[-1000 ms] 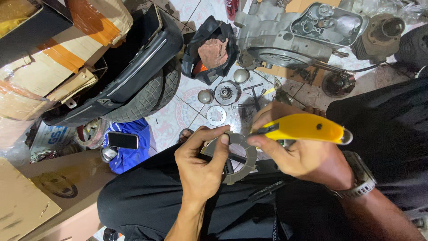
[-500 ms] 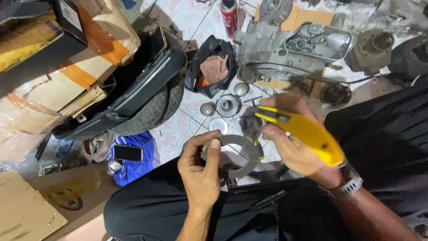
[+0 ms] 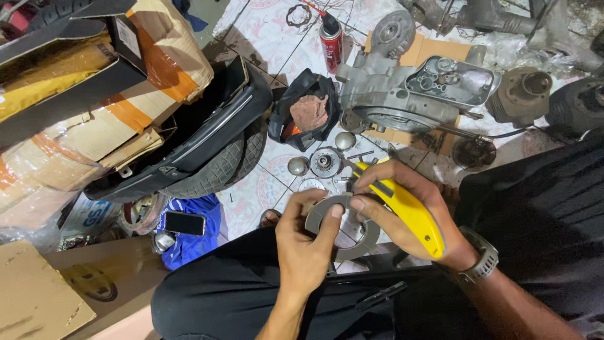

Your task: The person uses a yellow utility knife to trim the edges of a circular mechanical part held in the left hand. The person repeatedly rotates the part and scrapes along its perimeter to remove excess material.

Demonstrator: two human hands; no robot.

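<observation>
Head view shows the left hand (image 3: pixel 305 249) pinching a grey ring plate (image 3: pixel 343 230) over the lap, while the right hand (image 3: pixel 409 217) grips a yellow utility knife (image 3: pixel 409 214), tip seemingly at the ring's edge. Scraping looks unfinished; the engine case (image 3: pixel 402 94) lies apart, far right.

- The left hand (image 3: pixel 306 249) rises from the lower middle of the view, palm turned away, forearm bare. Its thumb and curled fingers pinch something at the fingertips.
- The right hand (image 3: pixel 412 217) comes in from the lower right, its fingers wrapped in a closed grip, index finger stretched towards the left thumb.
- The right wrist wears a grey watch (image 3: pixel 481 264).
- The two hands meet, fingertips touching.
</observation>
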